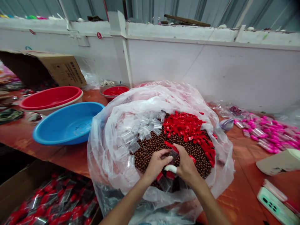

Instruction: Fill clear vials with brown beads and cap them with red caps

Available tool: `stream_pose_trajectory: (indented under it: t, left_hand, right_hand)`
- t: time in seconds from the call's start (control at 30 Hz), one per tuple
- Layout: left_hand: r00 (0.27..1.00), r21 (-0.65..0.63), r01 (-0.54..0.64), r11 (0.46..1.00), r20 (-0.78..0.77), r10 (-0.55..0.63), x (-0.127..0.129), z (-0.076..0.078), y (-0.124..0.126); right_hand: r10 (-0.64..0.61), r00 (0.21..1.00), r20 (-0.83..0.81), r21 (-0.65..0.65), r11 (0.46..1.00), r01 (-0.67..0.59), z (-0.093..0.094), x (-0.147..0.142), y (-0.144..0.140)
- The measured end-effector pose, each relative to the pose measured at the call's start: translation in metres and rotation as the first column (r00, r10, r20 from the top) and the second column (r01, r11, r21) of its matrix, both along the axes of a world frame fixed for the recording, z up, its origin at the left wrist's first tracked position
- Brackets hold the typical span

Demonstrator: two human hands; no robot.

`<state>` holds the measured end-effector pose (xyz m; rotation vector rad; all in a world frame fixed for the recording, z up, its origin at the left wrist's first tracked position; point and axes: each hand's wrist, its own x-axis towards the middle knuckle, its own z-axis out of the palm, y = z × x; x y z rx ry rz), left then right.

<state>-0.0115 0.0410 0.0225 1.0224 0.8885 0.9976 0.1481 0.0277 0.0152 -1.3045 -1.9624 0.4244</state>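
Note:
Between my two hands is a small clear container with a red lid (173, 153), its contents dark. My left hand (157, 163) pinches its left side with thumb and fingertips. Fingers of my right hand (187, 164) close on its right side, and white tape wraps the thumb. Below them lie a few red-lidded containers (166, 183). Underneath, brown beads (150, 150) fill a clear plastic bag (105, 125). Red plastic caps (185, 125) are heaped at the back right on the beads, and clear empty containers (131, 134) at the left.
On the orange table (243, 175) to the left stand a blue basin (67, 125), a red basin (51, 97) and a cardboard box (63, 68). Pink pieces (269, 131), a cardboard tube (278, 162) and a phone (276, 206) lie right. A lower box holds red-lidded containers (56, 200).

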Motion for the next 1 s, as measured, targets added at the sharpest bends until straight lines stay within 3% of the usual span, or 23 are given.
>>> stream_pose_trajectory:
  t: [0.1,0.2,0.27,0.5,0.73,0.83,1.0]
  left_hand:
    - [0.990,-0.128,0.032,0.991,0.140,-0.014,0.002,0.000,-0.001]
    - [0.955,-0.309,0.122,0.943,0.295,-0.026,0.002,0.002,0.000]
    - [0.933,-0.359,0.181,0.915,0.356,-0.045,0.002,0.006,0.001]
    - [0.898,-0.393,0.162,0.905,0.438,0.029,0.008,0.013,-0.002]
    - [0.923,-0.419,0.157,0.894,0.385,0.019,0.012,0.004,-0.008]
    - [0.936,-0.388,0.129,0.913,0.351,0.017,0.013,0.003,-0.009]
    - [0.920,-0.307,0.056,0.950,0.387,0.071,0.016,0.004,-0.010]
  right_hand:
    - [-0.108,0.990,0.096,0.108,0.989,0.097,-0.004,-0.005,-0.003]
    - [-0.087,0.987,0.139,0.135,0.989,0.068,-0.002,-0.009,-0.006]
    - [-0.061,0.989,0.138,0.137,0.990,0.042,0.000,-0.012,-0.008]
    - [0.052,0.969,0.239,0.093,0.993,-0.076,0.010,-0.022,-0.019]
    - [-0.044,0.986,0.162,0.092,0.995,0.029,0.003,-0.024,-0.023]
    - [-0.063,0.982,0.180,0.103,0.994,0.045,0.004,-0.024,-0.023]
    - [0.008,0.961,0.275,0.052,0.998,-0.024,0.010,-0.024,-0.023]
